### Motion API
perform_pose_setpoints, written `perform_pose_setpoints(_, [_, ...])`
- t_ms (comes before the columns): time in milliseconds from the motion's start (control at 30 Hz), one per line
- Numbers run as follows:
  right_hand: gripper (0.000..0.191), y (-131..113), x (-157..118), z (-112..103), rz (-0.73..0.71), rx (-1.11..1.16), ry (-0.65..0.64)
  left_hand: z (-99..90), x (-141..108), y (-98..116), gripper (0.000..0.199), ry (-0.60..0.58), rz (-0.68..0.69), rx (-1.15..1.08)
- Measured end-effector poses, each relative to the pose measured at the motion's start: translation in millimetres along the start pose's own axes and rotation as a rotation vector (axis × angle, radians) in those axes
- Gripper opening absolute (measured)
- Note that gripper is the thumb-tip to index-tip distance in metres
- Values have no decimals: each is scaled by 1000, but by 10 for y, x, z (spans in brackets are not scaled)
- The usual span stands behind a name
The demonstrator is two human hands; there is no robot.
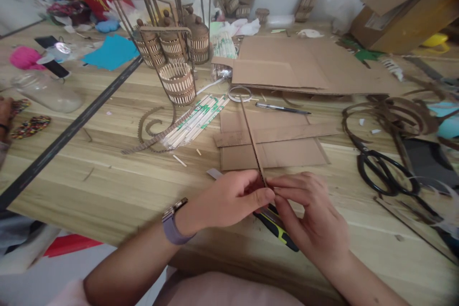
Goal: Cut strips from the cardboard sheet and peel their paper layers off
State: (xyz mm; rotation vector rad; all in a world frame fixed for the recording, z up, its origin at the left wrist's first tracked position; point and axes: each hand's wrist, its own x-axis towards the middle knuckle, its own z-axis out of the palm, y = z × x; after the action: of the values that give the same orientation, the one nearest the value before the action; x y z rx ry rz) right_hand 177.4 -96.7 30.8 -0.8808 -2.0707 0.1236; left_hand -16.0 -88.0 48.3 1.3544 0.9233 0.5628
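Cardboard strip: near end between left hand and right hand, both hands' fingers clamped on it. Looks like fingertip working; next move calls for light, steady pinch, clear of cutter just below fingers.

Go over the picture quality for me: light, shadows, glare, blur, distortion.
Head view: light looks soft and diffuse, shadows faint; a small bright glare shows on a shiny object at far left; wide-angle stretch toward the sides, plain in the cardboard box; detail smears toward the right edge; the left hand and right hand look slightly soft but readable.
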Motion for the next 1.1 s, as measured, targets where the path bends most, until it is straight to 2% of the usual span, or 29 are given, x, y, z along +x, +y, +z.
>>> perform_pose_setpoints(133, [20, 10, -32, 5, -28, -107, 3, -6, -21, 37, 27, 57, 60, 267])
perform_pose_setpoints(333, [19, -40, -36, 12, -52, -206, 12, 88, -38, 79, 28, 128, 122, 410])
perform_pose_setpoints(767, [16, -95, -24, 41, -8, -211, -10, 137, -27, 26, 23, 185, 124, 447])
perform_pose_setpoints(1100, [10, -98, -28, 62, 4, -226, 9, 159, -20, 25, 22, 181, 108, 431])
